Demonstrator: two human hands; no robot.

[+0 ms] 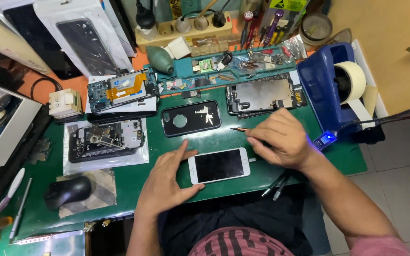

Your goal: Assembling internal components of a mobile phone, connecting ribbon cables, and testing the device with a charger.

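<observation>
— Where does the white smartphone (219, 165) lie?

— Face up on the green mat (167, 142), near its front edge, between the two hands. The left hand (167, 182) is spread open, thumb and fingers bracketing the phone's left end and touching it.

— And the right hand (281, 140)?

— Just beside the phone's right end, fingers pinched on a small screwdriver (239, 129) whose tip points left, above the phone.

— What lies beyond?

— A black phone case (191, 118), then an opened phone (262, 96) further back.

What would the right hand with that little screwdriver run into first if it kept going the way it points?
Probably the black phone case: the right hand aims its screwdriver leftward, just below the case's corner.
</observation>
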